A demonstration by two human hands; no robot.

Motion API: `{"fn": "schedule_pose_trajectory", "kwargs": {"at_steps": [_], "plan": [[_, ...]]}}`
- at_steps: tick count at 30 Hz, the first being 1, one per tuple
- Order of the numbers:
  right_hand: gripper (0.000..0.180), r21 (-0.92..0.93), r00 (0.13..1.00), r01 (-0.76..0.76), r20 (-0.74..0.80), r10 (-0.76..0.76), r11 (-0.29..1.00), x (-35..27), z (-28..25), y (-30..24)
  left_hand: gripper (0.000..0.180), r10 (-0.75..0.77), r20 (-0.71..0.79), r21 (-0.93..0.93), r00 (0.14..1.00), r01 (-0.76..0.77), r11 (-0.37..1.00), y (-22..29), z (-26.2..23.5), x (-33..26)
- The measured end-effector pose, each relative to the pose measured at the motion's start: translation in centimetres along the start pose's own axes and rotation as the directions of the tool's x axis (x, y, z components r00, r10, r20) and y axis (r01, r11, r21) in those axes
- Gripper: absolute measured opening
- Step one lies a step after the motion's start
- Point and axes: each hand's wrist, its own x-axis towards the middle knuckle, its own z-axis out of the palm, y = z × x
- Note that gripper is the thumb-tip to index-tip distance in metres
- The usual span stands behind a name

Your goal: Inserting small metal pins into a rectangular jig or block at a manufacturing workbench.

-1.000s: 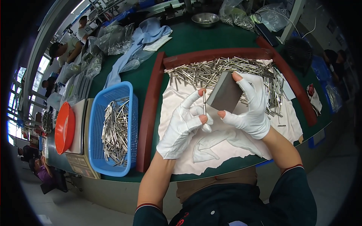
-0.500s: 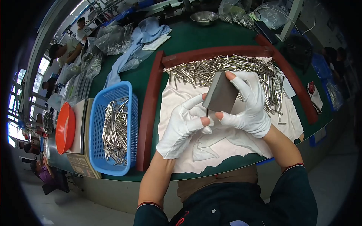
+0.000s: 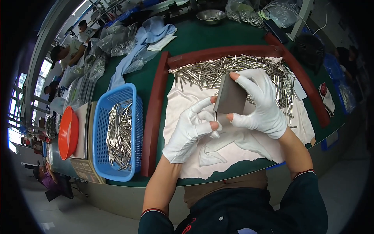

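Observation:
My right hand (image 3: 265,107), in a white glove with bare thumb and fingertip, grips a dark grey rectangular block (image 3: 231,95) between thumb and forefinger. My left hand (image 3: 187,134), gloved the same way, is closed on a thin metal pin (image 3: 215,116). The pin stands roughly upright under the block's lower left corner, its lower end hidden by the thumb. My left forefinger reaches the block's left edge. Below both hands lies a pale cloth (image 3: 179,111) with a crumpled white glove-like cloth (image 3: 233,146) on it. A heap of metal pins (image 3: 202,76) covers the cloth's far side.
Dark red rails (image 3: 154,117) border the cloth on the left, back and right. To the left stand a blue basket (image 3: 136,128) of pins, a scale (image 3: 82,132) and an orange-red dish (image 3: 68,132). A metal bowl (image 3: 210,17) and plastic bags (image 3: 119,41) lie farther back. People work at far left.
The block has turned slightly, and my right hand has shifted a little right with it. More of the pin shows below the block's corner. My left hand stays nearly in place.

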Motion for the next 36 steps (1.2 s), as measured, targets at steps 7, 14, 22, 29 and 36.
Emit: {"fn": "schedule_pose_trajectory", "kwargs": {"at_steps": [7,14,22,29,36], "plan": [[0.079,-0.008,0.998,0.002,-0.066,-0.002,1.000,-0.4,0.1,0.3,0.078,0.058,-0.095,-0.058,0.994,-0.064,0.996,0.4,0.0,0.1],[0.079,-0.004,0.995,-0.016,-0.094,0.016,1.000,-0.4,0.5,-0.3,0.077,0.058,-0.061,-0.055,0.996,-0.062,0.997,0.2,-0.4,0.0],[0.082,-0.010,0.994,0.050,-0.092,-0.050,0.999,-0.3,1.2,-1.0,0.079,-0.013,-0.014,-0.045,1.000,0.013,0.999,0.2,0.8,0.1],[0.078,-0.001,0.994,0.051,-0.100,-0.051,0.999,-0.5,1.3,-1.1,0.072,-0.002,-0.007,-0.035,1.000,0.001,0.999,-0.1,0.7,0.1],[0.080,-0.130,0.970,0.121,-0.195,-0.145,0.984,-1.0,1.8,-1.1,0.073,0.009,-0.027,-0.035,1.000,-0.010,0.999,-0.1,1.3,0.1]]}}
